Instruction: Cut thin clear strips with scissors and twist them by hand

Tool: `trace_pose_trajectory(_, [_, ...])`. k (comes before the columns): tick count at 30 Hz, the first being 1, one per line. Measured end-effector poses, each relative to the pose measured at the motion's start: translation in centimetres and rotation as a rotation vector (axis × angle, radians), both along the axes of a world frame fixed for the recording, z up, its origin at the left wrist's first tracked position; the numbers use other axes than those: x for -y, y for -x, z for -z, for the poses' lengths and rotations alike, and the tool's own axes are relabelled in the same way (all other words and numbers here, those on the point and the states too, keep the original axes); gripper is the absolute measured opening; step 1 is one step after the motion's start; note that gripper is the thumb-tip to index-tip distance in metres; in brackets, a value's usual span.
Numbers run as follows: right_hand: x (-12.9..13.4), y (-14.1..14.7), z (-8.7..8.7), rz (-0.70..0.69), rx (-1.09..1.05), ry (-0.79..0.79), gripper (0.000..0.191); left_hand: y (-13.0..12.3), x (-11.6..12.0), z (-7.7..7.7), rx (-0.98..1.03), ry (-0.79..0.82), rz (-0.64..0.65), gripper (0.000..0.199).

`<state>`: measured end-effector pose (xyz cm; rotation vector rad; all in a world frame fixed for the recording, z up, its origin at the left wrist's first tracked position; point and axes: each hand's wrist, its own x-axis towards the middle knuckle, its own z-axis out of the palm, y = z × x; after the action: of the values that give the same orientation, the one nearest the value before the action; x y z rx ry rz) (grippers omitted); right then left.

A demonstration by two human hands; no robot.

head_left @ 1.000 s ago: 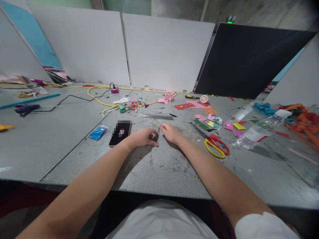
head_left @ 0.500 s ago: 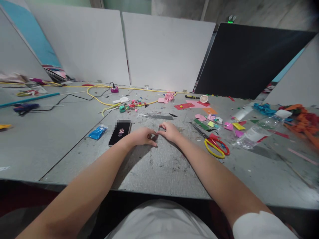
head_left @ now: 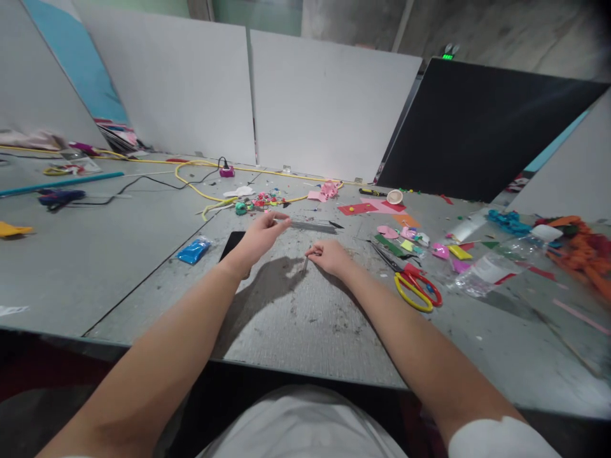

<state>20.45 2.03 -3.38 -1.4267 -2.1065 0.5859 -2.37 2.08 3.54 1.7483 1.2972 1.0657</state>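
My right hand [head_left: 329,257] is closed in a pinch on a thin grey wire-like piece [head_left: 305,263], whose end sticks out below the fingertips over the table. Higher and to the left, my left hand [head_left: 262,238] has its fingers stretched toward a bundle of thin straight wires [head_left: 312,226]. Its fingertips are at the bundle's left end; whether they touch it I cannot tell. A dark pointed tool tip [head_left: 336,224] lies at the bundle's right end. The black phone [head_left: 231,244] is partly hidden by my left hand and wrist.
A blue packet [head_left: 193,250] lies left of the phone. Scissors [head_left: 414,287] with red and yellow handles and a plastic bottle [head_left: 496,270] are on the right. Paper scraps [head_left: 358,208] and a yellow cable [head_left: 191,181] spread toward the leaning white panels [head_left: 329,102].
My left hand has moved away from my right, up toward the wire bundle, now covering more of the phone. The right hand keeps its pinch. The whole view has shifted slightly.
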Motion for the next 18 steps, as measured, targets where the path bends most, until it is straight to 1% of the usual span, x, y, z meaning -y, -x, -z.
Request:
trace_pose_trajectory(3, [-0.1,0.1,-0.1,-0.017,0.028,-0.014,0.022,0.0,-0.3,0.0,0.149,-0.006,-0.126,0.039])
trace_pose_trajectory(6, [-0.1,0.3,0.2,-0.027,0.020,-0.029,0.026,0.1,-0.7,-0.2,0.307,0.002,-0.167,0.032])
trace_pose_trajectory(8, [-0.3,0.8,0.5,-0.035,-0.006,-0.023,0.028,0.3,-1.0,-0.7,0.446,0.041,-0.173,0.032])
trace_pose_trajectory(11, [-0.8,2.4,0.8,-0.049,-0.011,-0.011,0.028,1.5,-1.5,-1.9,0.634,0.045,-0.205,0.038])
trace_pose_trajectory(15, [-2.1,5.6,0.8,-0.063,0.027,-0.044,0.020,3.9,-2.0,-3.7,0.881,0.049,-0.337,0.040])
trace_pose_trajectory(18, [-3.3,7.8,0.4,-0.100,0.051,-0.051,0.019,5.2,-2.2,-4.3,1.033,0.000,-0.420,0.042])
